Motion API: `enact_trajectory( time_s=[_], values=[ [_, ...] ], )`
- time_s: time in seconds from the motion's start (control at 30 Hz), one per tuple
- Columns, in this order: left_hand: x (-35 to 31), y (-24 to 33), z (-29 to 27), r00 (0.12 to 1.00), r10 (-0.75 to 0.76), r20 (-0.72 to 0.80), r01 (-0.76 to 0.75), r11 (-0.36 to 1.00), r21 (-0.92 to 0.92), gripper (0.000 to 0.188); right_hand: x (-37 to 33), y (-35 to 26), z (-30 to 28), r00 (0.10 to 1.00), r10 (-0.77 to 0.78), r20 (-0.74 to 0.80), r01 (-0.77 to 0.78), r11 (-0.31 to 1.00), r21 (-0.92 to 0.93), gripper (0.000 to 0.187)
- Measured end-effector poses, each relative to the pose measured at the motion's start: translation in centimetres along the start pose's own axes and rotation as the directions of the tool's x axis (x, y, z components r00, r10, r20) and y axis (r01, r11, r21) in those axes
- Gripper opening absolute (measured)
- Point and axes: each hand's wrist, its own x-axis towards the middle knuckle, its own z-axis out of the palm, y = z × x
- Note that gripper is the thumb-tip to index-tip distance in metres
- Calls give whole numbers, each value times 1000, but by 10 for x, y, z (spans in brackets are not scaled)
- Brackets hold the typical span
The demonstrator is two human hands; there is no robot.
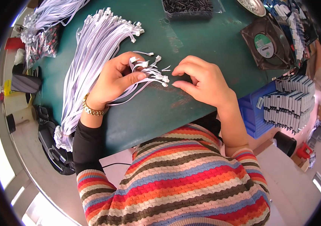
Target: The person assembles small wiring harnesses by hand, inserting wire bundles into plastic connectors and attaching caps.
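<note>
My left hand (117, 77) is closed around a small bunch of white cables (154, 72), thumb pressed against them. Their white plug ends fan out to the right of the fingers, and the cables trail down below the wrist. Just right of these plugs is my right hand (207, 81), its thumb and forefinger curled toward each other with a gap between the tips. Nothing shows in that gap. A long, thick bundle of white flat cables (89, 56) lies on the table left of my left hand, with plugs at both ends.
The green table (213, 41) bears an open clear tub of small black parts (188, 6), a round metal dish (256, 5) and a black fan (267, 43). At far left lie more white cables (53, 15) and a bag of parts (42, 45). A blue crate (248, 116) stands at right.
</note>
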Motion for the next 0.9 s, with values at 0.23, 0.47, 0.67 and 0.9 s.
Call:
enact_trajectory(
  time_s=[0.23, 0.47, 0.67, 0.9],
  values=[
    [2, -4, -2, 998, 65, -4, -65, 996, -57, 21, 0, -1, -2, 999, 38, -16, -36, 997, 67, 17],
    [1, 0, -6, 997, 50, 61, -36, 975, -218, 14, 29, 1, -22, 983, 32, -183, -10, 993, 120, 9],
    [5, -1, -5, 995, 82, 54, -67, 968, -241, 15, 113, 43, -54, 920, 4, -393, -17, 999, -28, 14],
    [3, -1, -5, 995, 94, 38, -82, 969, -234, 13, 157, 51, -61, 974, 224, -36, -217, 872, -439, 16]
  ],
)
